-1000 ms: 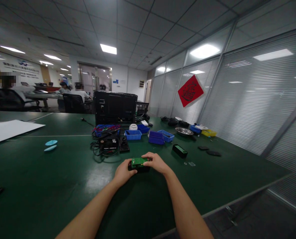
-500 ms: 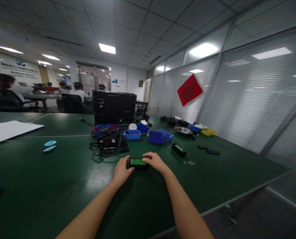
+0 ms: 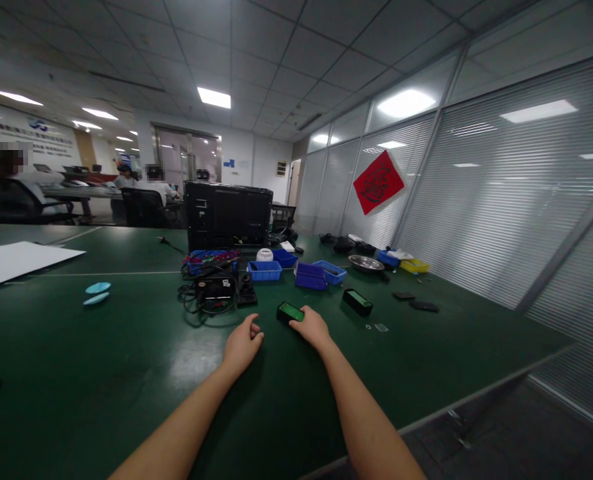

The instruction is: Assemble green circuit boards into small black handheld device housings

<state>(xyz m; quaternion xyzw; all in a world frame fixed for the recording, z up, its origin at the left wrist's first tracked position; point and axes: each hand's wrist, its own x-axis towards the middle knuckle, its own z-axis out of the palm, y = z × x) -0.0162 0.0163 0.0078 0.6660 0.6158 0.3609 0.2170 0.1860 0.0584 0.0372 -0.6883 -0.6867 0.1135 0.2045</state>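
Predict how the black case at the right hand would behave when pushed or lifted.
The black case looks stiff, judging by its straight edges. Its low, boxy shape probably makes it slide rather than roll if the right hand pushes. The green board showing on top may be fragile if pressed.

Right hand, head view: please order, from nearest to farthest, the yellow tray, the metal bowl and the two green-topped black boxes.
1. Left black box, touched by the right hand.
2. Right black box, to the hand's right.
3. Metal bowl, farther back, right.
4. Yellow tray, right of the bowl.
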